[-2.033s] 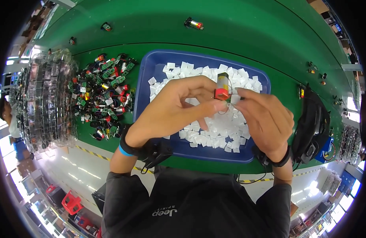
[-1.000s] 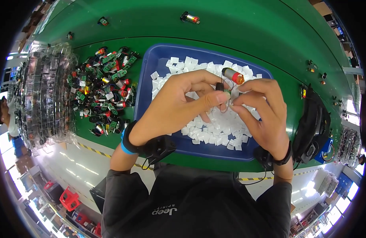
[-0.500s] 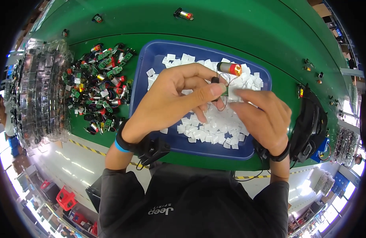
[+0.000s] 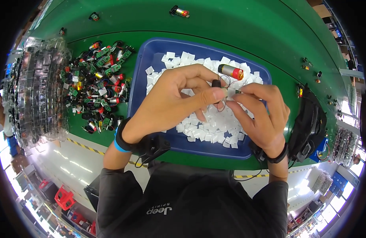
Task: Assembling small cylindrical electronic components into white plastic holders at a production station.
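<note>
My left hand (image 4: pixel 171 97) pinches a small wired assembly between thumb and fingers. Its black cylindrical part (image 4: pixel 216 83) sticks up above my thumb. Thin wires loop from it toward a silver cylinder with a red end (image 4: pixel 231 72), just beyond my fingertips. My right hand (image 4: pixel 265 113) is closed in at the right side of the assembly, thumb and forefinger near a small whitish piece (image 4: pixel 231 93). My fingers hide most of the assembly, so what exactly the right fingertips grip is unclear. Below both hands lies a blue tray (image 4: pixel 141 75) holding many white square pieces (image 4: pixel 214 133).
A heap of wired assemblies with green boards (image 4: pixel 105 77) lies left of the tray on the green table (image 4: pixel 123 23). Stacked clear plastic trays (image 4: pixel 42 91) stand at far left. A black bag-like item (image 4: pixel 307 123) sits at right. A single assembly (image 4: pixel 179 11) lies at the back.
My right thumb and forefinger have closed in against the assembly's right side, with the fingers lifted and spread more. The silver and red cylinder has shifted slightly. My left hand keeps its pinch.
</note>
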`<state>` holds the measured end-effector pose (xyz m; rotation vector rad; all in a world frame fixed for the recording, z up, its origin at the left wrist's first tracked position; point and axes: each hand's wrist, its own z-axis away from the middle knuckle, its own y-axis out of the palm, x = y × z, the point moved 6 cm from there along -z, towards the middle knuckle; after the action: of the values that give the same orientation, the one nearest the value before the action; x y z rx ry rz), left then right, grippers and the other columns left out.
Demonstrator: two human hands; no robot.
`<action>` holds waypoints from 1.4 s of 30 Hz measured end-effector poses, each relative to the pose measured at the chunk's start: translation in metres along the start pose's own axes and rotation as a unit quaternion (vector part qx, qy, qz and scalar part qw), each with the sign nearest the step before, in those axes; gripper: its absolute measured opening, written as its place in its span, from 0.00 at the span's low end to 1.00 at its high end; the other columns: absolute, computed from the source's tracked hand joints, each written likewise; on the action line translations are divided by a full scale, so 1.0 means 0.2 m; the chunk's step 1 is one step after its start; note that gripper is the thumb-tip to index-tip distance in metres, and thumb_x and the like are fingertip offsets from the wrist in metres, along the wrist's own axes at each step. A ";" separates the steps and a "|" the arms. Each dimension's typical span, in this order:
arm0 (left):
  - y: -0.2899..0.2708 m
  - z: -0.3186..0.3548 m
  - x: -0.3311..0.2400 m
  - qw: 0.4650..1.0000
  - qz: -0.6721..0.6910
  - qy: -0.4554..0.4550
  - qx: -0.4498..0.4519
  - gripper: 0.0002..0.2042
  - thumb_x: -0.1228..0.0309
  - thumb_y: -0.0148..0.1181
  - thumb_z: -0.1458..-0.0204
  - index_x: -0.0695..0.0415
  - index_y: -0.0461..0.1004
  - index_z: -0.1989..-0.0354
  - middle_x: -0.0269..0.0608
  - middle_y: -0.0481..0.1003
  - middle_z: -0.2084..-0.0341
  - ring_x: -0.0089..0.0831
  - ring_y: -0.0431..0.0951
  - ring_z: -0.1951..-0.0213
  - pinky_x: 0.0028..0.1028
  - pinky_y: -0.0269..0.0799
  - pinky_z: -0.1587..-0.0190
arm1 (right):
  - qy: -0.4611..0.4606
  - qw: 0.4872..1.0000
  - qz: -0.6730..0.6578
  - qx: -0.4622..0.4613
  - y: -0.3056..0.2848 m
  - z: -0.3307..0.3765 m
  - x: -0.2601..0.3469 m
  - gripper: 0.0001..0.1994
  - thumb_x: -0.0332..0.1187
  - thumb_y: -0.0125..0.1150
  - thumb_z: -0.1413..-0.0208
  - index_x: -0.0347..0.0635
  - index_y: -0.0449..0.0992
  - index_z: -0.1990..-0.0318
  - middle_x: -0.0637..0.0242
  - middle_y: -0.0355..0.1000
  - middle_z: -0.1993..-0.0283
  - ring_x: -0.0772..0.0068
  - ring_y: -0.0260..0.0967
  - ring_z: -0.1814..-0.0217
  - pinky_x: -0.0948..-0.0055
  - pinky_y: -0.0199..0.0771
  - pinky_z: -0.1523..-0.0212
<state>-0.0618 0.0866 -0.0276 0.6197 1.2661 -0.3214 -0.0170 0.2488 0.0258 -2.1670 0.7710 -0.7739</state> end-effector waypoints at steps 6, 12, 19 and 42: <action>0.00 0.00 0.00 1.000 -0.014 -0.001 0.004 0.14 0.72 0.61 0.38 0.69 0.73 0.49 0.48 0.81 0.62 0.29 0.83 0.63 0.24 0.80 0.71 | -0.012 1.000 -0.018 -0.018 0.00 0.00 -0.01 0.13 0.20 0.76 0.61 0.35 0.78 0.68 0.64 0.74 0.61 0.67 0.73 0.67 0.74 0.74 0.75; 0.01 0.01 0.01 0.999 -0.032 -0.006 -0.008 0.14 0.74 0.62 0.40 0.69 0.73 0.49 0.48 0.81 0.60 0.31 0.84 0.61 0.24 0.80 0.71 | 0.209 0.942 -0.256 0.054 0.06 0.04 -0.13 0.08 0.20 0.70 0.50 0.36 0.77 0.63 0.62 0.72 0.55 0.72 0.73 0.60 0.77 0.74 0.70; 0.02 0.02 -0.01 0.998 -0.057 0.002 -0.004 0.14 0.75 0.63 0.40 0.69 0.73 0.49 0.48 0.81 0.60 0.31 0.84 0.61 0.24 0.80 0.70 | 0.374 0.793 -0.474 0.078 0.12 0.10 -0.20 0.05 0.23 0.65 0.42 0.35 0.76 0.60 0.63 0.71 0.53 0.78 0.70 0.57 0.79 0.74 0.69; 0.05 0.02 0.00 1.000 -0.010 -0.002 -0.017 0.14 0.72 0.68 0.43 0.66 0.76 0.52 0.38 0.78 0.74 0.19 0.77 0.73 0.20 0.76 0.73 | 0.339 0.811 -0.458 0.131 0.12 0.10 -0.21 0.15 0.25 0.69 0.44 0.39 0.74 0.51 0.68 0.78 0.54 0.83 0.73 0.62 0.81 0.69 0.67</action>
<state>-0.0534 0.0919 -0.0239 0.5770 1.2733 -0.3171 -0.0363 0.2729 -0.0161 -1.9124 -0.1802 -2.0764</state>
